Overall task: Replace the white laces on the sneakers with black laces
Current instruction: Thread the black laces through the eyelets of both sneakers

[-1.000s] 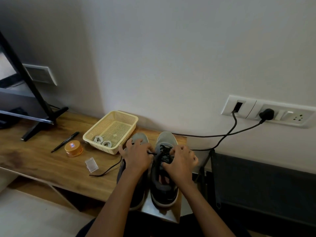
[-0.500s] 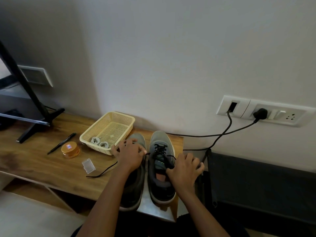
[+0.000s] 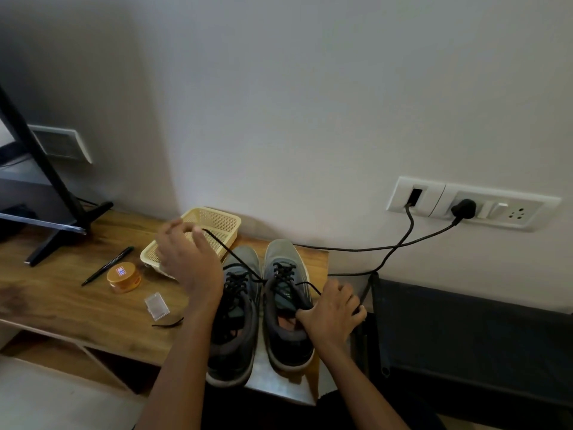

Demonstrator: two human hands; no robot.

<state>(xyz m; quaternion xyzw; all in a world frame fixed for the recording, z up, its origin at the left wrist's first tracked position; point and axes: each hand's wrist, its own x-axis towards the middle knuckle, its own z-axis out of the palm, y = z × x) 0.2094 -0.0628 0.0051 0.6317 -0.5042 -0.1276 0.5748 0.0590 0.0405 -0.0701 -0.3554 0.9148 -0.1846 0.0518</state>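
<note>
Lower centre, two grey sneakers (image 3: pixel 231 346) sit side by side on the wooden table (image 3: pixel 77 305); the left hand (image 3: pixel 186 259), raised before the yellow basket (image 3: pixel 223 221), pinches a taut black lace (image 3: pixel 229 256) running from the right-hand sneaker (image 3: pixel 283 259); the right hand (image 3: pixel 331 315) grips that sneaker's collar.

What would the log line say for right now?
left hand: pinches black lace, taut, over basket | right hand: grips right sneaker | stage: lacing unfinished

A home room: wooden TV table (image 3: pixel 62 308), TV stand (image 3: pixel 59 231), wall sockets (image 3: pixel 474 206)
</note>
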